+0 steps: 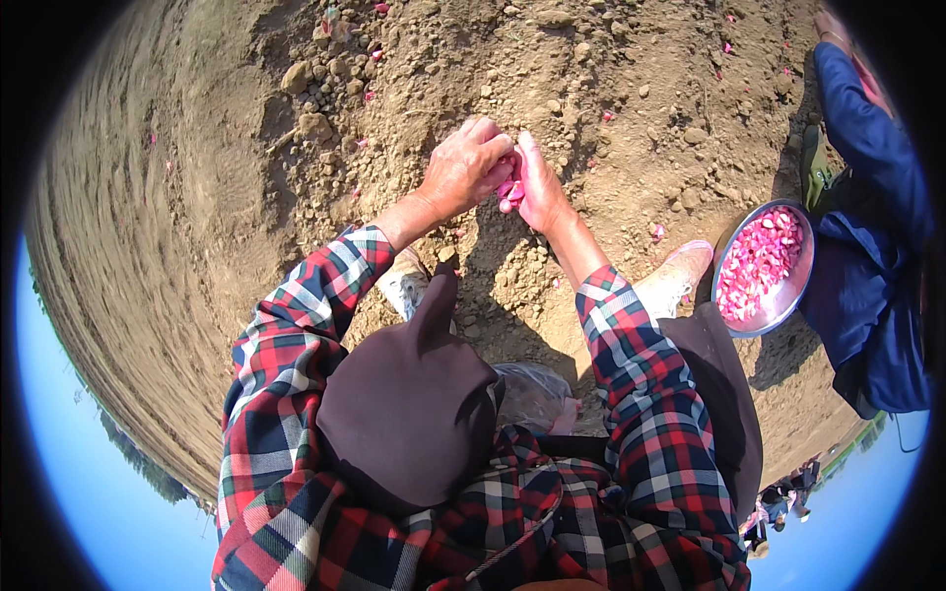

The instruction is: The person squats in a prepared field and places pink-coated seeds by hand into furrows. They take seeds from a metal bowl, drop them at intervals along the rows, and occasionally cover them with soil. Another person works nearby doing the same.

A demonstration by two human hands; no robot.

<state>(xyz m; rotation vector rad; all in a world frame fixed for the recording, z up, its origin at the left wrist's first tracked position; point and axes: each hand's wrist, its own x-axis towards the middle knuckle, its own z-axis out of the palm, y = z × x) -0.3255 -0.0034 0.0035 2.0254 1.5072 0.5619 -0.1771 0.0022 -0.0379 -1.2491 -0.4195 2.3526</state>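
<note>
My two bare hands meet in front of me, above dry soil. Pink petals (511, 190) lie between them, cupped against my right hand (540, 185). My left hand (465, 164) has its fingers curled at the petals, touching or nearly touching the right; whether it grips any is hidden. To the right, a metal bowl (786, 314) holds many pink and white petals, beside another person in blue clothing.
Cloddy brown soil (414, 89) with scattered petals spreads ahead. My light shoes (676, 275) stand on it, with a clear plastic bag (536, 388) between my knees. The co-worker's blue sleeve (861, 111) and green shoe (815, 170) are at right. Distant people (787, 502) appear lower right.
</note>
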